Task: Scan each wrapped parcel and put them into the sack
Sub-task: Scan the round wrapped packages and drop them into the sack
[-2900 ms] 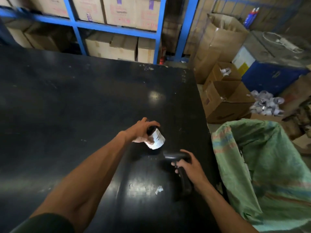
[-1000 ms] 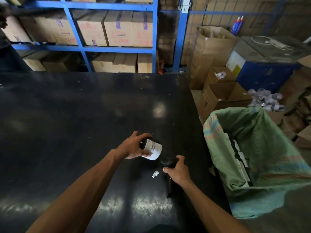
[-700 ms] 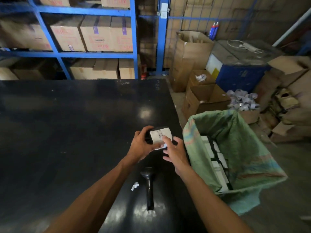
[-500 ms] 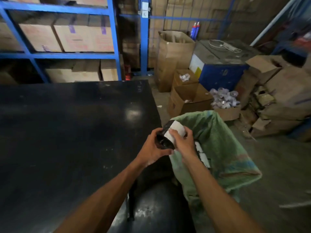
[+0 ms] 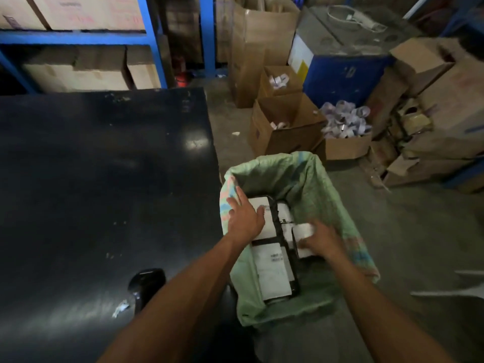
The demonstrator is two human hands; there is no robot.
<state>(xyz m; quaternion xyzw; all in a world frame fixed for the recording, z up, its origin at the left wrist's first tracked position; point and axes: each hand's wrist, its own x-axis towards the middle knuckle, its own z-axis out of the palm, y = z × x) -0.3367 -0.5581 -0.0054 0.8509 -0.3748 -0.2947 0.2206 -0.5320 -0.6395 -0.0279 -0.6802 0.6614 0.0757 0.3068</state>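
Observation:
A green woven sack (image 5: 309, 179) stands open beside the black table's right edge. Inside it lie several black-wrapped parcels with white labels (image 5: 272, 273). My right hand (image 5: 323, 239) is down in the sack, shut on a small wrapped parcel (image 5: 303, 230) with a white label. My left hand (image 5: 243, 216) hovers over the sack's left side above the parcels, fingers spread and holding nothing. The black handheld scanner (image 5: 145, 284) lies on the table near the front edge, left of my left forearm.
The black table (image 5: 91, 179) fills the left half, with a paper scrap (image 5: 119, 307) near the scanner. Open cardboard boxes (image 5: 285, 124) and a blue drum (image 5: 343, 72) stand on the floor behind the sack. Blue shelving with cartons (image 5: 78, 66) lines the back.
Both hands carried the parcel from the table over into the sack. My left hand has let go and opened; my right hand holds the parcel lower inside. The scanner stays on the table.

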